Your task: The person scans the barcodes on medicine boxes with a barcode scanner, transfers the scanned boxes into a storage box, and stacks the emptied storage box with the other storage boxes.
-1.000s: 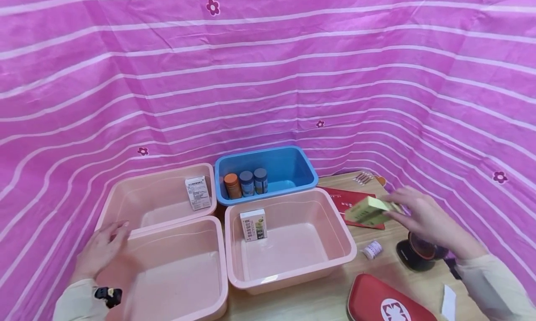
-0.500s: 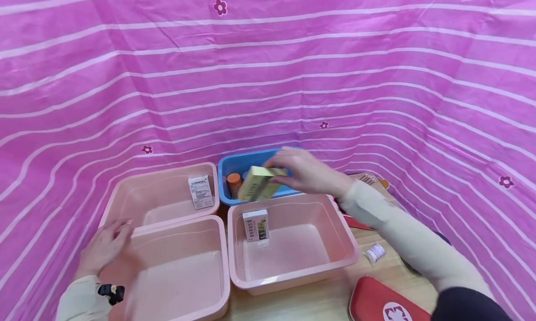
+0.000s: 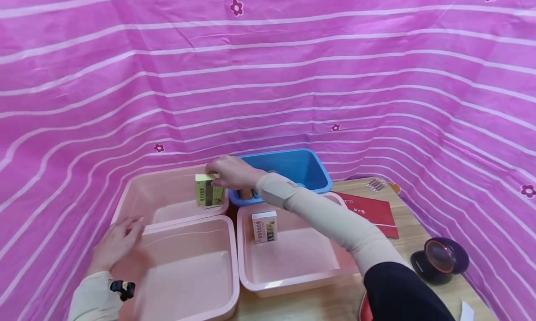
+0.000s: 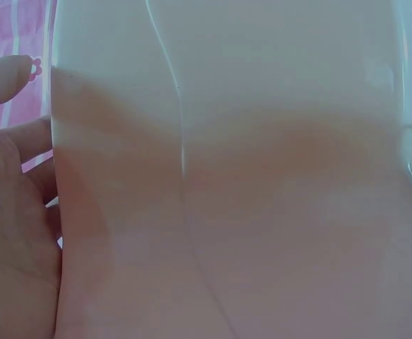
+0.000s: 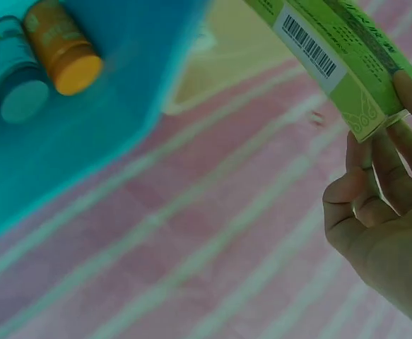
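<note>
In the head view my right hand [image 3: 234, 172] pinches a yellow-green medicine box [image 3: 208, 191] between thumb and fingers. The box hangs upright over the right end of the back left pink bin [image 3: 163, 193], covering most of the white box inside. The right wrist view shows the thumb on one face of the medicine box [image 5: 340, 63] and its barcode side exposed. My left hand [image 3: 117, 244] rests at the left ends of the back and front left pink bins, fingers relaxed. In the left wrist view the left hand [image 4: 15, 212] lies along the bin's outer wall.
A blue bin [image 3: 289, 162] holds an orange bottle [image 5: 68, 56] and blue bottles [image 5: 22, 78]. A white medicine box [image 3: 264, 227] stands in the front right pink bin [image 3: 297, 251]. To the right lie a red folder [image 3: 368, 211] and a black round object [image 3: 439, 260].
My right hand has carried the medicine box leftward from the table's right side, past the blue bin, to above the back left pink bin. The left hand stays in place.
</note>
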`<state>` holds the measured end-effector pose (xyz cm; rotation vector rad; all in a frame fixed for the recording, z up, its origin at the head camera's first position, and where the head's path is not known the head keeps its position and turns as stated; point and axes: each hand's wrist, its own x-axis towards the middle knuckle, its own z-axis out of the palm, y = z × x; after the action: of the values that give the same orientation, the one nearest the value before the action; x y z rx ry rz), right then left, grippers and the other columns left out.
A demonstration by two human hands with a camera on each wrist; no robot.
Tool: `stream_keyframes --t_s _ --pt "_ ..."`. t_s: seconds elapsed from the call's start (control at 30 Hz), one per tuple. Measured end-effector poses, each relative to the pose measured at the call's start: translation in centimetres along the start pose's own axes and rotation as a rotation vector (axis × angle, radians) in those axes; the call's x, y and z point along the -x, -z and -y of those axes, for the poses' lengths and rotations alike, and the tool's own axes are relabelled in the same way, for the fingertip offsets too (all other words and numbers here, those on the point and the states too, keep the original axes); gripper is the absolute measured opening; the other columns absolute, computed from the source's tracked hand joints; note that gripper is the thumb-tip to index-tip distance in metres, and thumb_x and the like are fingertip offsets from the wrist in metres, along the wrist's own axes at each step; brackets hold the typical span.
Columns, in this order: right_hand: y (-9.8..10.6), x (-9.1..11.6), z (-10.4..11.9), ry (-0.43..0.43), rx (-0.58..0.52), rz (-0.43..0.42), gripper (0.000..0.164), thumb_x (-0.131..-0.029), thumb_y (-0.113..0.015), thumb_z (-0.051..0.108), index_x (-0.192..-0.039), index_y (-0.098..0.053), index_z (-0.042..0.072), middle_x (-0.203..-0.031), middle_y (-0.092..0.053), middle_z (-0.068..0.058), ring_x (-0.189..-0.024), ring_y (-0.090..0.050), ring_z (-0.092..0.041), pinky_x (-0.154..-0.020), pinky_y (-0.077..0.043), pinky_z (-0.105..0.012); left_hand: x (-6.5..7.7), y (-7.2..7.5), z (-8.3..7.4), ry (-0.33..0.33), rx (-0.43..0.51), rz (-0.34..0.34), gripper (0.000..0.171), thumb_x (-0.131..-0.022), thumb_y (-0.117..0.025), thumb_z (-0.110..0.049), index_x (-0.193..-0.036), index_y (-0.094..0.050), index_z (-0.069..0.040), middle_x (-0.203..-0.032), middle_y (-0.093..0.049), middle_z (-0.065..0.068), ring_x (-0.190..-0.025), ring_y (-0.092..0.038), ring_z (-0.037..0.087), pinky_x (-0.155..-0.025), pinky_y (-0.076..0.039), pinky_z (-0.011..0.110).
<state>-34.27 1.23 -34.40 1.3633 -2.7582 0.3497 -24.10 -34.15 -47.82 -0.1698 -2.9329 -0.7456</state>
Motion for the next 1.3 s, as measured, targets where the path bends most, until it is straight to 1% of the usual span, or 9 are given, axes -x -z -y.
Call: stream_keyframes --t_s 0.23,0.4,0.53,0.63,0.8,0.9,1.0,1.17,1.3 --pt "-4.7 -5.0 -2.4 -0.114 0.054 0.088 0.019 -0.096 -0.072 0.015 -0.115 -0.073 0.012 -0.111 -0.074 0.000 -0.100 -0.067 -0.015 -0.088 -0.058 -0.028 0.0 0.1 -0.3 0.005 0.008 -0.009 0.054 -0.110 -0.042 -0.038 -0.139 -0.055 0.005 -0.144 -0.048 0.039 -0.130 -0.044 0.061 -0.099 -0.041 0.076" --pt "-7.3 -7.1 -2.9 -0.168 0.163 0.177 0.023 -0.096 -0.067 0.007 -0.117 -0.073 0.016 -0.113 -0.074 0.000 -0.099 -0.068 -0.016 -0.087 -0.059 -0.028 0.3 0.0 -0.2 0.031 0.006 0.009 0.057 -0.110 -0.040 -0.041 -0.141 -0.053 0.005 -0.147 -0.043 0.042 -0.131 -0.041 0.062 -0.103 -0.037 0.077" --pt "-8.5 -8.2 -3.2 -0.153 0.225 0.197 0.021 -0.098 -0.062 0.005 -0.111 -0.074 0.016 -0.110 -0.074 -0.001 -0.099 -0.067 -0.016 -0.090 -0.058 -0.028 0.4 0.0 -0.2 0.039 0.004 0.007 0.057 -0.110 -0.040 -0.042 -0.142 -0.053 0.004 -0.148 -0.043 0.040 -0.133 -0.040 0.061 -0.103 -0.036 0.077" --pt "-9.3 -8.9 -3.8 -0.158 0.213 0.197 0.017 -0.101 -0.059 0.008 -0.108 -0.073 0.014 -0.109 -0.073 -0.001 -0.099 -0.067 -0.016 -0.090 -0.057 -0.027 0.3 0.0 -0.3 0.035 0.002 -0.001 0.056 -0.110 -0.040 -0.041 -0.141 -0.053 0.003 -0.147 -0.045 0.038 -0.134 -0.040 0.060 -0.103 -0.037 0.076" --pt "-10.4 -10.0 -4.7 -0.120 0.279 0.217 0.017 -0.102 -0.059 0.011 -0.109 -0.075 0.014 -0.111 -0.075 -0.001 -0.102 -0.068 -0.016 -0.093 -0.057 -0.026 0.2 0.2 -0.4 0.038 0.012 -0.001 0.054 -0.110 -0.042 -0.039 -0.141 -0.054 0.003 -0.146 -0.048 0.036 -0.135 -0.041 0.059 -0.104 -0.038 0.075" --pt "-10.6 -9.7 -5.2 -0.089 0.345 0.210 0.021 -0.100 -0.060 0.007 -0.111 -0.076 0.014 -0.113 -0.076 -0.002 -0.105 -0.070 -0.018 -0.096 -0.057 -0.028 0.0 0.1 -0.7 0.045 0.018 0.012 0.055 -0.110 -0.041 -0.040 -0.143 -0.053 0.003 -0.149 -0.046 0.036 -0.136 -0.039 0.059 -0.104 -0.036 0.076" --pt "-10.6 -9.4 -5.4 -0.082 0.359 0.206 0.022 -0.101 -0.057 0.006 -0.111 -0.076 0.013 -0.114 -0.075 -0.004 -0.106 -0.069 -0.018 -0.096 -0.058 -0.030 -0.2 0.1 -0.8 0.049 0.016 0.020 0.057 -0.110 -0.040 -0.041 -0.144 -0.051 0.003 -0.150 -0.043 0.037 -0.137 -0.037 0.060 -0.104 -0.035 0.078" --pt "-10.2 -8.5 -5.5 -0.136 0.230 0.221 0.019 -0.101 -0.054 0.005 -0.107 -0.072 0.009 -0.111 -0.071 -0.006 -0.097 -0.066 -0.019 -0.087 -0.059 -0.031 -0.2 0.0 -0.7 0.045 0.018 0.027 0.059 -0.110 -0.039 -0.043 -0.144 -0.050 0.004 -0.150 -0.042 0.039 -0.137 -0.036 0.061 -0.105 -0.034 0.078" --pt "-9.0 -7.8 -5.0 -0.099 0.146 0.217 0.021 -0.097 -0.059 -0.001 -0.107 -0.075 0.007 -0.108 -0.072 -0.005 -0.093 -0.063 -0.017 -0.084 -0.057 -0.028 -0.2 0.1 -0.3 0.020 0.024 -0.001 0.057 -0.110 -0.041 -0.041 -0.141 -0.054 0.005 -0.147 -0.046 0.038 -0.134 -0.039 0.061 -0.103 -0.036 0.077"
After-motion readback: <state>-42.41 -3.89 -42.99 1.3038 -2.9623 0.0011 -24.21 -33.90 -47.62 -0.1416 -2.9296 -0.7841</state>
